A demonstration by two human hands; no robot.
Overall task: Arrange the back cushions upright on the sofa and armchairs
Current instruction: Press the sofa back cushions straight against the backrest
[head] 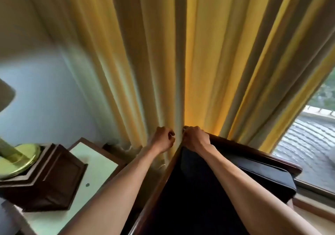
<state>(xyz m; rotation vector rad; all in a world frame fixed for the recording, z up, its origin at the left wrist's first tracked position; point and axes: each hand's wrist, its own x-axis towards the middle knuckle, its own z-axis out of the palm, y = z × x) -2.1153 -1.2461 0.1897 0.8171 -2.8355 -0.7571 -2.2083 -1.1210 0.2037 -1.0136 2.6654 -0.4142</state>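
Note:
A dark back cushion fills the lower middle of the view, standing against the dark wooden frame of an armchair. My right hand is closed over the top corner of that cushion at the frame's corner. My left hand is just left of it, fingers curled against a fold of the yellow curtain; whether it grips the fabric is unclear. Another dark cushion lies along the chair's far side by the window.
A pale-topped side table stands at the left with a dark wooden box and a green lamp base on it. The window and its sill run along the right.

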